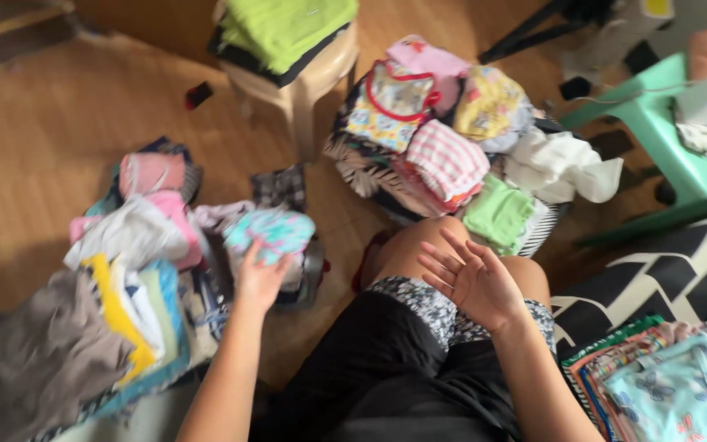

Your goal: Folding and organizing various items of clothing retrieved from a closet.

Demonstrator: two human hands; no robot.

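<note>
My left hand (260,278) reaches out to the left, palm resting against a small folded teal patterned garment (272,231) that tops a short stack on the wooden floor. My right hand (472,278) hovers over my bent knee (419,241), palm up, fingers spread, holding nothing. I sit on the floor in dark shorts with a patterned hem.
Folded piles of clothes (124,270) lie to my left. A heap of unfolded small garments (452,147) lies ahead. A beige plastic stool (300,74) carries green cloth. A green table (673,139) stands at right, a stack of folded clothes (664,376) beside me.
</note>
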